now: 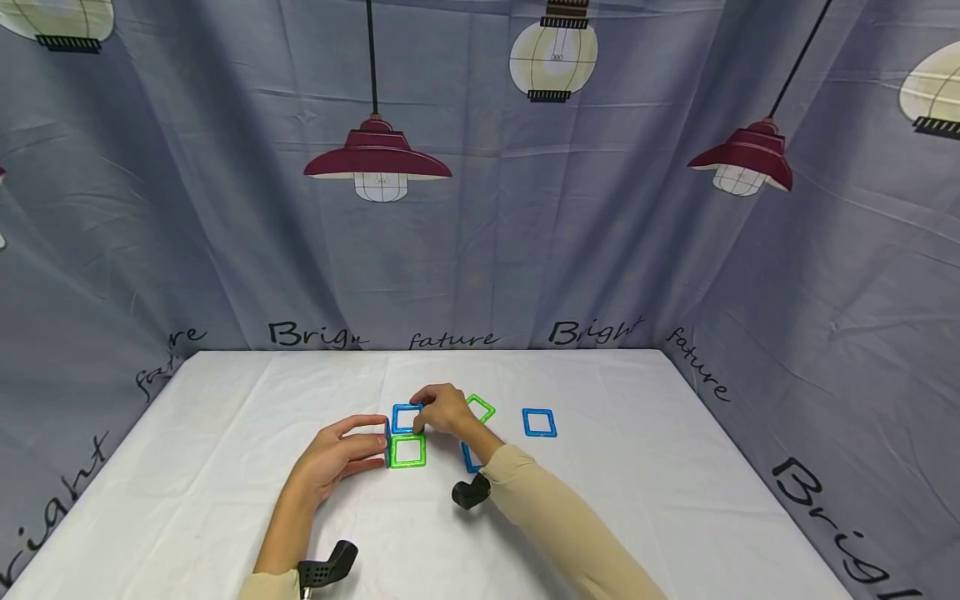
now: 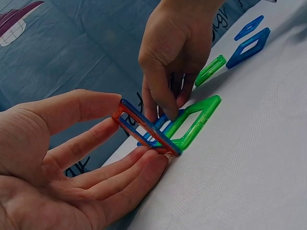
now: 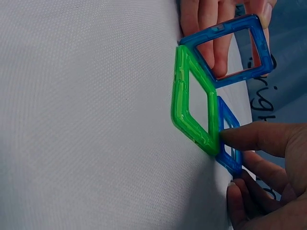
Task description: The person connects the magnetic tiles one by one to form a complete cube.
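My left hand (image 1: 330,457) holds a blue square magnetic tile (image 3: 261,43) on edge, thumb at one upper corner and fingertips along its side and lower part. This upright tile stands along the left side of a green square tile (image 1: 408,465), which lies flat on the white cloth. Behind the green one, edge to edge with it, lies a second blue square tile (image 1: 405,431). My right hand (image 1: 446,410) pinches that flat blue tile, its thumb near the seam with the green tile in the right wrist view and its other fingers at the far side.
Right of my right hand, another green tile (image 1: 485,402) lies turned at an angle. A blue tile (image 1: 467,457) is partly covered by the right wrist, and one more blue tile (image 1: 540,434) lies farther right. A grey printed curtain (image 1: 480,250) hangs behind the white table (image 1: 600,500).
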Available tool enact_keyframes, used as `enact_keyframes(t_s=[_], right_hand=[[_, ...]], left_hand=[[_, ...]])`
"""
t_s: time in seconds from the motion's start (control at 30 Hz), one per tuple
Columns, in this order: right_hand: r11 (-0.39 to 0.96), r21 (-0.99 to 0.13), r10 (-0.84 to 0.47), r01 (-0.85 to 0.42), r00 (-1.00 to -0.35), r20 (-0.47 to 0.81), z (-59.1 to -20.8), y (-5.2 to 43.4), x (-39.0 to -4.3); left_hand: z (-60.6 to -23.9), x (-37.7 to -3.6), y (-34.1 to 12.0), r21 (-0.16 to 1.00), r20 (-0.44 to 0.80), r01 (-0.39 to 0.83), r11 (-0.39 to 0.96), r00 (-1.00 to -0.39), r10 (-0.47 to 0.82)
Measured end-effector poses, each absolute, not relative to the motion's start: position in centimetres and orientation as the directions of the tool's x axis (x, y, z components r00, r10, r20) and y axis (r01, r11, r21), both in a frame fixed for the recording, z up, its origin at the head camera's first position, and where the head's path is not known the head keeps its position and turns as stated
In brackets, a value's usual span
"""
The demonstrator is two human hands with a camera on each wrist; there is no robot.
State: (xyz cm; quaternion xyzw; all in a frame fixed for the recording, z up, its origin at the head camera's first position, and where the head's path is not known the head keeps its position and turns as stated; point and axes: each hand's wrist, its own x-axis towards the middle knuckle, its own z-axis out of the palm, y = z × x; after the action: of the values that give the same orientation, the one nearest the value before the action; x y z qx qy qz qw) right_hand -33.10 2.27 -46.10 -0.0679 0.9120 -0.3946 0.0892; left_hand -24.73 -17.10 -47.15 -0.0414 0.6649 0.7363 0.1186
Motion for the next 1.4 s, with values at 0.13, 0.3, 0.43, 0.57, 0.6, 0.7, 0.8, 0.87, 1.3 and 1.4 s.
enact_keyframes(t_s=[0.13, 0.3, 0.43, 0.57, 0.6, 0.7, 0.8, 0.87, 1.3, 1.4], right_hand=[[0.684, -0.728, -0.192, -0.047, -0.974, -0.119, -46.06, 2.37, -33.00], [0.682, -0.730, -0.191, -0.044, -0.974, -0.119, -46.04, 2.35, -32.97], [0.690, -0.722, -0.191, -0.043, -0.974, -0.124, -46.07, 2.36, -32.95], [0.692, -0.721, -0.195, -0.041, -0.972, -0.132, -46.06, 2.43, -32.90], [0.692, -0.721, -0.197, -0.042, -0.971, -0.133, -46.05, 2.45, -32.90], [0.688, -0.724, -0.200, -0.041, -0.970, -0.135, -46.05, 2.47, -32.94], [0.690, -0.723, -0.195, -0.039, -0.972, -0.134, -46.08, 2.49, -32.94], [0.688, -0.725, -0.193, -0.038, -0.972, -0.133, -46.13, 2.47, -32.88], [0.639, -0.769, -0.157, -0.003, -0.980, -0.126, -45.94, 2.47, -32.91], [0.614, -0.789, -0.154, 0.009, -0.979, -0.131, -45.76, 2.54, -33.05]], left_hand=[[-47.09, -24.74, -17.05, 0.970, -0.217, -0.228, -0.089, -0.969, 0.119], [-47.03, -24.67, -17.01, 0.971, -0.213, -0.224, -0.085, -0.970, 0.121], [-47.00, -24.60, -16.98, 0.970, -0.217, -0.228, -0.082, -0.969, 0.118], [-46.96, -24.58, -16.97, 0.970, -0.220, -0.229, -0.078, -0.969, 0.111], [-46.95, -24.58, -16.97, 0.970, -0.220, -0.229, -0.078, -0.969, 0.110], [-46.92, -24.59, -16.97, 0.970, -0.221, -0.230, -0.077, -0.969, 0.111], [-46.93, -24.60, -16.98, 0.970, -0.221, -0.230, -0.077, -0.968, 0.116], [-46.98, -24.59, -16.99, 0.971, -0.219, -0.229, -0.075, -0.969, 0.117], [-47.09, -24.48, -16.84, 0.973, -0.208, -0.219, -0.079, -0.969, 0.132], [-47.05, -24.55, -16.92, 0.974, -0.202, -0.214, -0.077, -0.970, 0.134]])
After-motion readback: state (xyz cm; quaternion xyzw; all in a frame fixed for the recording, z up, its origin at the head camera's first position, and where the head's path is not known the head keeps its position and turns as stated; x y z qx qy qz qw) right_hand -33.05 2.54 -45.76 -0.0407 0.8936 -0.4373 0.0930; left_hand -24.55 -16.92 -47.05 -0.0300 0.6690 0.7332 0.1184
